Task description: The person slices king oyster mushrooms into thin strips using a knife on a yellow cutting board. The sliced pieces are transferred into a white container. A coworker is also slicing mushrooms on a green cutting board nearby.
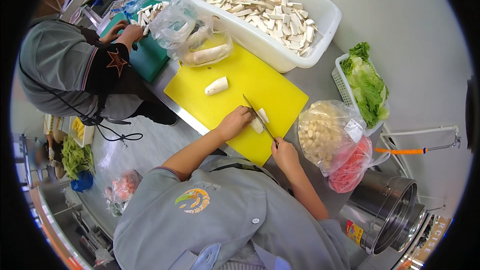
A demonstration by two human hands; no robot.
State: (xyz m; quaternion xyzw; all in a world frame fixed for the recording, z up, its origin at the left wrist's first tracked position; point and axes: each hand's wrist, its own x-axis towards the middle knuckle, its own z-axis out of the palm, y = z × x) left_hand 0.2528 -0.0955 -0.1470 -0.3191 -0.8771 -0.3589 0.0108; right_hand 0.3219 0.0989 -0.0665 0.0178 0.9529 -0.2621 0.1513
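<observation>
My right hand (285, 156) grips the handle of a kitchen knife (260, 118), its blade slanting up and left over a yellow cutting board (198, 105). Pressed down beside the blade, my left hand (237, 123) holds a piece of white king oyster mushroom (257, 126). A cut slice (263, 115) lies on the blade's far side. Farther up the board rests a thick mushroom stem (216, 86), apart from both hands. Whole mushrooms (204, 54) in a clear plastic bag (180, 18) sit across the board's upper corner.
A white plastic tub (262, 39) of cut mushroom pieces stands behind the board. At right are a basket of lettuce (363, 82), a bag of pale mushrooms (322, 131), a pink bag (348, 165) and steel pots (382, 210). Another person (71, 60) works at a green board (150, 56) on the left.
</observation>
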